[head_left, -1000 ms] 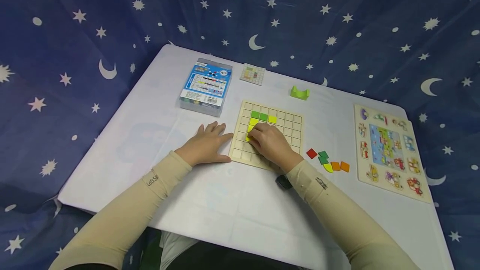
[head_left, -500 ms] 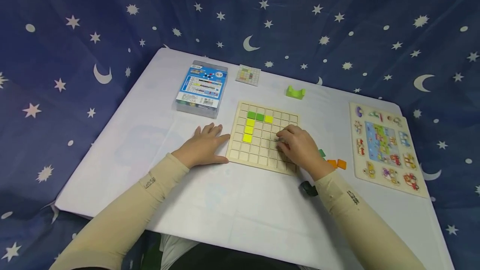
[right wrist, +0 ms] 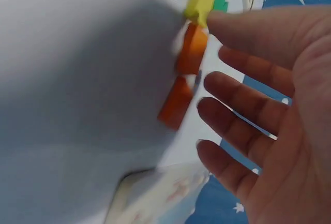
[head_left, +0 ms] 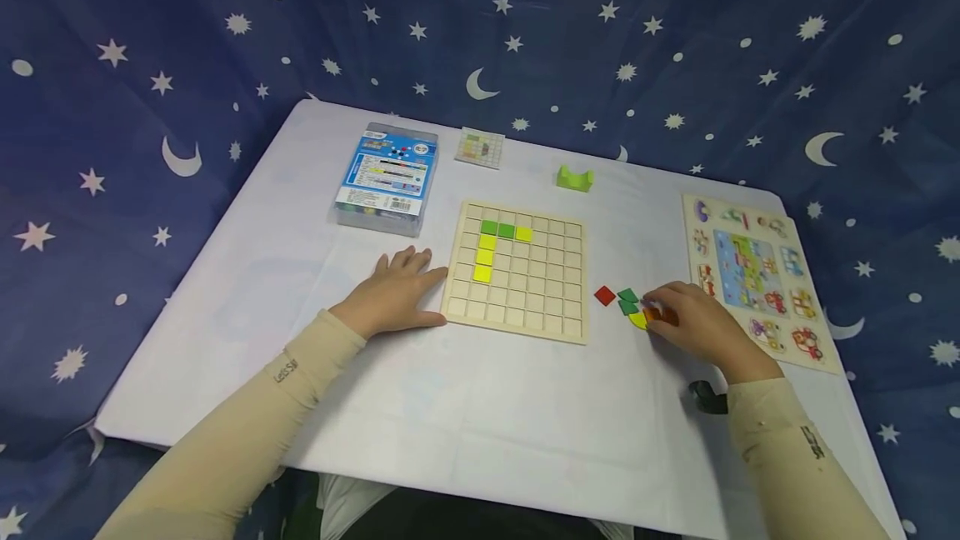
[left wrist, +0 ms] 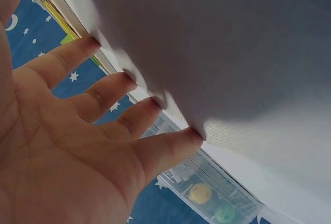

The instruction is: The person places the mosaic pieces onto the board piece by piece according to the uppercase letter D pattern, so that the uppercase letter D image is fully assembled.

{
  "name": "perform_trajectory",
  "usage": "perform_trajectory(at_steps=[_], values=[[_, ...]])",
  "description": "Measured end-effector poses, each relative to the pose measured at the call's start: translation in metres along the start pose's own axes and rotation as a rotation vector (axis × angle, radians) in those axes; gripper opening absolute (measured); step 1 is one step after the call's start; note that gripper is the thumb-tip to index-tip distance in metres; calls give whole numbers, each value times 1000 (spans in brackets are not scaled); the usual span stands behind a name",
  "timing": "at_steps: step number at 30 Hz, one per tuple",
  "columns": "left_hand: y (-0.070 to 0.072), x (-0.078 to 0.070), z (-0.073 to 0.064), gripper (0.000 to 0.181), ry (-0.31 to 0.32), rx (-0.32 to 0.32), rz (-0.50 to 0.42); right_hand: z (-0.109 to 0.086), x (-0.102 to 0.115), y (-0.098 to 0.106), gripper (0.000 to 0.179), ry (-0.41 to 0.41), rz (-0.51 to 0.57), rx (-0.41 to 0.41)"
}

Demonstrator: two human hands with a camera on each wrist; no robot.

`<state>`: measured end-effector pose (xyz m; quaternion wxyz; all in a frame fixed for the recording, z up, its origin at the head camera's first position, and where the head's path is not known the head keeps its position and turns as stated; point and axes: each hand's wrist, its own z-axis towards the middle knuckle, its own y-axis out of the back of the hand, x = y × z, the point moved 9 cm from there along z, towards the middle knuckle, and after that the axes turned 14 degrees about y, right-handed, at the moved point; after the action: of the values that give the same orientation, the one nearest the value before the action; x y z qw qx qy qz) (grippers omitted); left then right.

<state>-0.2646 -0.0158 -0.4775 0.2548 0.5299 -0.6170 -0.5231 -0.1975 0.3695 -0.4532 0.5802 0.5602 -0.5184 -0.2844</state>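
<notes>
My left hand (head_left: 396, 294) lies on the white table with fingers spread, its fingertips near the left edge of the wooden grid board (head_left: 536, 325). On the board, two green squares (head_left: 498, 229) and a yellow square (head_left: 524, 234) form a row, with more yellow squares (head_left: 486, 257) in a column below. To the right of the board, my right hand (head_left: 697, 323) hovers close over two orange pieces (right wrist: 192, 50), its thumb and fingers parted around them. A yellow rounded piece (right wrist: 200, 1), two green pieces (head_left: 627, 305) and a red square (head_left: 604, 296) lie beside them.
A clear box with a blue label (head_left: 388, 173) stands behind the left hand. Further back are a small pattern card (head_left: 480, 148) and a lime-green holder (head_left: 575, 179). A wooden picture puzzle (head_left: 783, 340) lies at the right, just past the right hand.
My right hand has left the yellow column on the board and moved right to the loose orange pieces. The left hand has stayed beside the board.
</notes>
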Motion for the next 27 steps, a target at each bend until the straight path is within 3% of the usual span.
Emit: perform_trajectory(at_steps=[9,27], values=[[0,1,0,83,-5,1,-11,-6,-4,-4,26,29,-9,-49],[-1,1,0,83,-10,-11,2,-6,0,-3,23,59,-92,-101]])
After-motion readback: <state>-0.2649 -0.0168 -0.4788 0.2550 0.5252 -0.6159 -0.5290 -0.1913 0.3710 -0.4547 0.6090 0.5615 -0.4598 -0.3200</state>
